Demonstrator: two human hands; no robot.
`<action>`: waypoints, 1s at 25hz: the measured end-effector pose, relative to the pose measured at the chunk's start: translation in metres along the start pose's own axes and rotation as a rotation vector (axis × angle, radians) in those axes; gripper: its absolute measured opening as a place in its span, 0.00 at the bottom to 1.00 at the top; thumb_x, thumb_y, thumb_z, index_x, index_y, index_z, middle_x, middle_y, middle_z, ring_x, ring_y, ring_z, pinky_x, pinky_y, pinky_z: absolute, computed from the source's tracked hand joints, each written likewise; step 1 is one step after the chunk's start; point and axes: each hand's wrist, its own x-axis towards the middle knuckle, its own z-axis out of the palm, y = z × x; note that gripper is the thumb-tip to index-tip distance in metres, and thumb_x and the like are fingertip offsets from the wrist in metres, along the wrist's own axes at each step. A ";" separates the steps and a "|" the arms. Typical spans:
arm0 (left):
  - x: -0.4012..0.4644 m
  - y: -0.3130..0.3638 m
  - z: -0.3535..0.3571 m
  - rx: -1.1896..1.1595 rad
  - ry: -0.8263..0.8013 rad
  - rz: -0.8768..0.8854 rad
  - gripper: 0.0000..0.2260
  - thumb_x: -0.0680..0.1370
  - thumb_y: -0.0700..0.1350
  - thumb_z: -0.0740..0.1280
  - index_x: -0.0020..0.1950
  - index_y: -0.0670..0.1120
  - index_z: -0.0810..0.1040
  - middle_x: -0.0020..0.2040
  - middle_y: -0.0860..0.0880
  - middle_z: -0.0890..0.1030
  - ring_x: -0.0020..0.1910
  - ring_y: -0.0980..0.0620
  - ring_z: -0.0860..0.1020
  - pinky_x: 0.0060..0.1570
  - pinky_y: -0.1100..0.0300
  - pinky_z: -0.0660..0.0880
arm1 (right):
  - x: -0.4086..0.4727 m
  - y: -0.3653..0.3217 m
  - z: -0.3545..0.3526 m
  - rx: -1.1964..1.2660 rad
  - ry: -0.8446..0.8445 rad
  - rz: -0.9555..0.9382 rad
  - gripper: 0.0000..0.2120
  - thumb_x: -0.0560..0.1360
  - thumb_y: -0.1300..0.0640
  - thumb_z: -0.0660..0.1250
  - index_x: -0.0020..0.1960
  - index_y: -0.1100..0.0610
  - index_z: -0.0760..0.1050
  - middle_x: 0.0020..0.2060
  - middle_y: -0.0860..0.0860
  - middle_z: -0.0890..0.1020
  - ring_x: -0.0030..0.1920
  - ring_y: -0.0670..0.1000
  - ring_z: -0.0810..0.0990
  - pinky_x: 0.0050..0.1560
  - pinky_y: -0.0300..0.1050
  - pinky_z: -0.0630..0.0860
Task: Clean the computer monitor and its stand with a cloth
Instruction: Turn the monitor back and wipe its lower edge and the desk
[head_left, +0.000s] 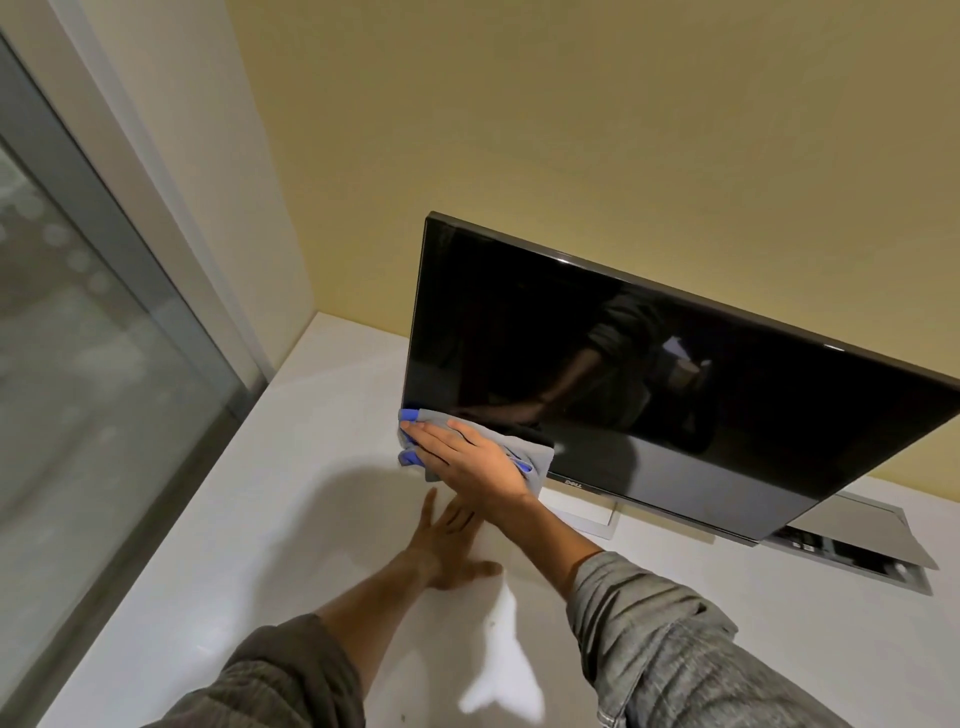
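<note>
The right hand (470, 457) presses flat, fingers extended, on a grey-blue cloth (535, 451) at the monitor's (649, 374) lower left corner, hiding that corner. Below the monitor, the left hand (447, 540) lies open on the desk (260, 519) (partly behind the right forearm). The monitor's right edge is cut off; its stand (587, 514) barely shows.

The monitor (649, 374) has a glossy black screen and a dark grey frame; the cloth (524, 449) is pale grey with bright blue edging; the desk (270, 519) is plain white; the wall (571, 130) is muted yellow; both sleeves (675, 639) are mottled grey.
</note>
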 end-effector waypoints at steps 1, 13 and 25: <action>0.000 0.001 -0.001 -0.001 -0.014 -0.006 0.43 0.73 0.74 0.49 0.79 0.52 0.39 0.80 0.49 0.44 0.78 0.48 0.39 0.70 0.40 0.31 | -0.001 0.000 -0.006 0.063 -0.022 0.025 0.34 0.67 0.55 0.78 0.70 0.55 0.72 0.68 0.48 0.75 0.67 0.48 0.74 0.70 0.43 0.59; 0.002 0.004 0.004 -0.034 -0.082 -0.058 0.55 0.56 0.80 0.33 0.76 0.53 0.31 0.77 0.52 0.31 0.76 0.51 0.32 0.69 0.40 0.29 | -0.112 0.039 0.020 -0.036 -0.103 0.068 0.34 0.77 0.61 0.65 0.78 0.55 0.53 0.78 0.50 0.53 0.78 0.52 0.54 0.74 0.49 0.43; 0.002 0.017 -0.002 0.000 -0.122 -0.096 0.47 0.75 0.70 0.52 0.71 0.45 0.24 0.73 0.50 0.26 0.75 0.48 0.30 0.69 0.37 0.32 | -0.325 0.097 0.062 0.125 -0.162 0.532 0.43 0.48 0.67 0.82 0.63 0.59 0.78 0.64 0.55 0.78 0.61 0.57 0.79 0.55 0.54 0.78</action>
